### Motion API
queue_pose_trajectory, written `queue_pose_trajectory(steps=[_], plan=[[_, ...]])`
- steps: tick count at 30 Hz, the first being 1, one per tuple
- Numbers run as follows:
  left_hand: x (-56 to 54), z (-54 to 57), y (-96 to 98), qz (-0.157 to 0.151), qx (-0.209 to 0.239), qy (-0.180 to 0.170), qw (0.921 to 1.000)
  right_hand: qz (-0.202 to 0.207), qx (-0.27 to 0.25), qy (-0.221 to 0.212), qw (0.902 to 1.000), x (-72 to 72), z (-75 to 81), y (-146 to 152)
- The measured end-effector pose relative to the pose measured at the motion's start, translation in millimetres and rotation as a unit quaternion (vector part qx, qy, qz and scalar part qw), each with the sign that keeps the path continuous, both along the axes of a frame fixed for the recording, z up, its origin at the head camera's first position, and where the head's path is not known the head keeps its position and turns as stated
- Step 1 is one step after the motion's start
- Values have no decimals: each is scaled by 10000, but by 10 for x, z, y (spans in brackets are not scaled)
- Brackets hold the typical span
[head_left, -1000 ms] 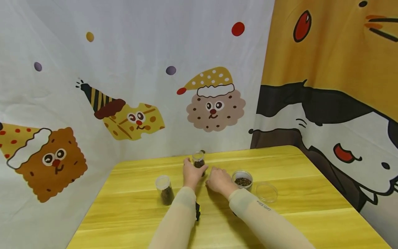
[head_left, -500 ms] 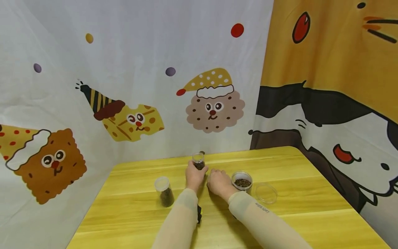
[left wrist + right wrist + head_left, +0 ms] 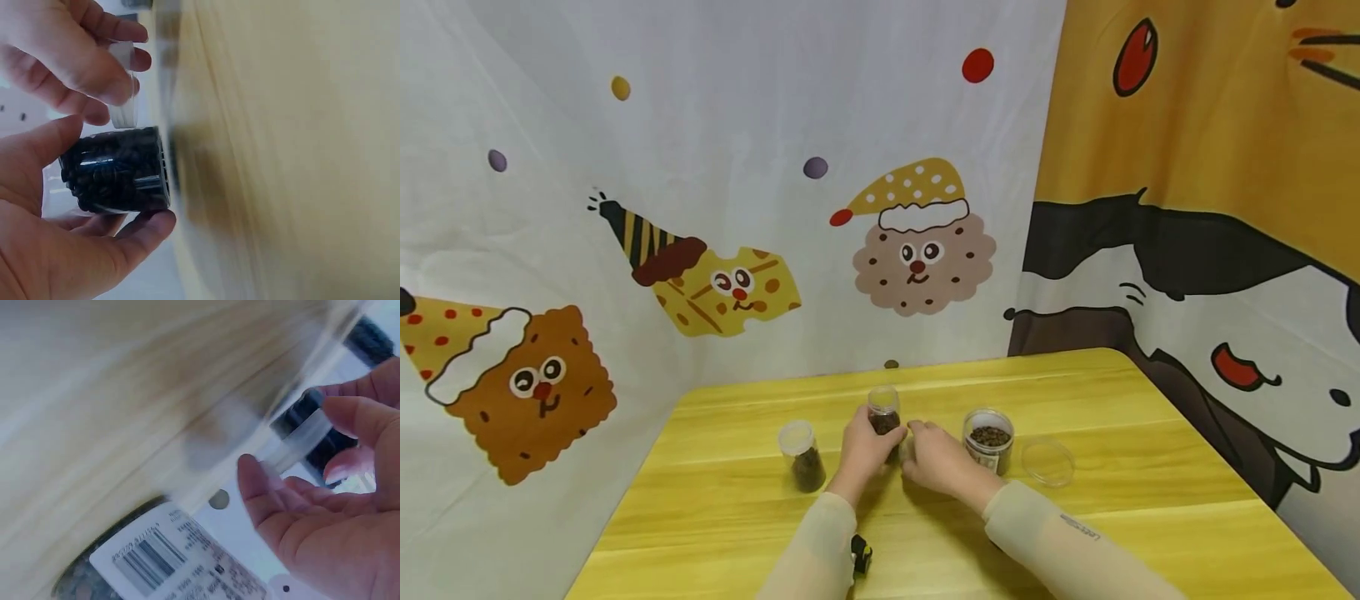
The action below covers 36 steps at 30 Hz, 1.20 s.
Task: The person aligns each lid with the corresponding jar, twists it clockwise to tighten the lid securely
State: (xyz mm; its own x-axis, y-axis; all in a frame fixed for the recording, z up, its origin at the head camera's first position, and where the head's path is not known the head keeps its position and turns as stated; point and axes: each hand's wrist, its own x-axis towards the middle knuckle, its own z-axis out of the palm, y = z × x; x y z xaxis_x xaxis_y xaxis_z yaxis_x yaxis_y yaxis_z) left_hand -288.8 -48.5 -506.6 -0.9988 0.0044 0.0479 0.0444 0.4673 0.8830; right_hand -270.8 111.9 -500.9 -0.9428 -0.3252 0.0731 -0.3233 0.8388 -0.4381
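Note:
My left hand (image 3: 861,450) grips a small clear jar (image 3: 115,172), part-filled with dark beans. Its fingers and thumb curl round the jar's sides, and the upper part of the jar shows as see-through in the head view. Just right of it, my right hand (image 3: 946,460) pinches a clear round lid (image 3: 303,444) by its edge. In the left wrist view the lid stands edge-on beside the jar, very close to it. The jar's mouth is uncovered.
Left of my left hand stands another clear jar (image 3: 805,467) with dark contents. On the right, a wider open jar (image 3: 989,454) holds brown pieces and bears a barcode label (image 3: 150,562). A clear disc-shaped lid (image 3: 1048,462) lies beside it on the yellow wood-grain table (image 3: 1120,417).
My left hand has closed round the small jar and drawn it a little toward me. The right hand has shifted slightly nearer me, and the lid in its fingers now shows.

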Motion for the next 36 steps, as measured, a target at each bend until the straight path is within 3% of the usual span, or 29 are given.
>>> queue_pose_trajectory(steps=[3, 9, 13, 24, 31, 36], plan=[[150, 49, -72, -293, -67, 47, 9995, 97, -366, -206, 9991, 73, 49, 62], [493, 163, -217, -944, -35, 134, 9954, 327, -900, -94, 9954, 221, 210, 221], [622, 219, -264, -1180, 16, 95, 9930, 495, -1248, -210, 9907, 309, 333, 343], [883, 241, -258, -1003, -805, 554, 9901, 847, -1983, -322, 9759, 436, 495, 519], [930, 222, -264, -1056, -904, 751, 9874, 1132, -2517, -561, 9595, 457, 554, 523], [933, 224, -287, -911, -1266, 904, 9836, 1233, -2444, -531, 9603, 471, 593, 513]])
